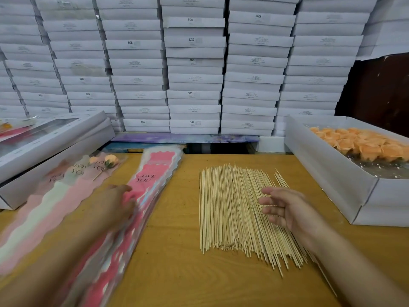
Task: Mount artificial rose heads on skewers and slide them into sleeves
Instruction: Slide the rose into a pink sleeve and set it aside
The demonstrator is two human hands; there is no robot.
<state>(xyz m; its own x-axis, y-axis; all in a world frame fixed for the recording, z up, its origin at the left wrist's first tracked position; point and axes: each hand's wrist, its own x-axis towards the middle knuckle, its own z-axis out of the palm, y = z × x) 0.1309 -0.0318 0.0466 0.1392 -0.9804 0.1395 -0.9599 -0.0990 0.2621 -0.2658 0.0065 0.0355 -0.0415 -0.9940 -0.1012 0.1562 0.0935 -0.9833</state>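
Observation:
A pile of thin wooden skewers (232,209) lies spread on the wooden table. My right hand (287,209) hovers over its right side, fingers relaxed and holding nothing. A stack of pink "LOVE YOU" sleeves (152,173) lies at the left. My left hand (115,202), blurred, rests on that stack; I cannot tell whether it pinches a sleeve. Orange rose heads (367,145) fill an open white box (332,185) at the right. Further left lie sleeves with finished roses (106,161) inside.
White flat boxes (194,63) are stacked high like a wall behind the table. Two long boxes (55,138) lie at the far left, overlapping the finished sleeves. Bare table (177,273) shows between the sleeves and the skewers.

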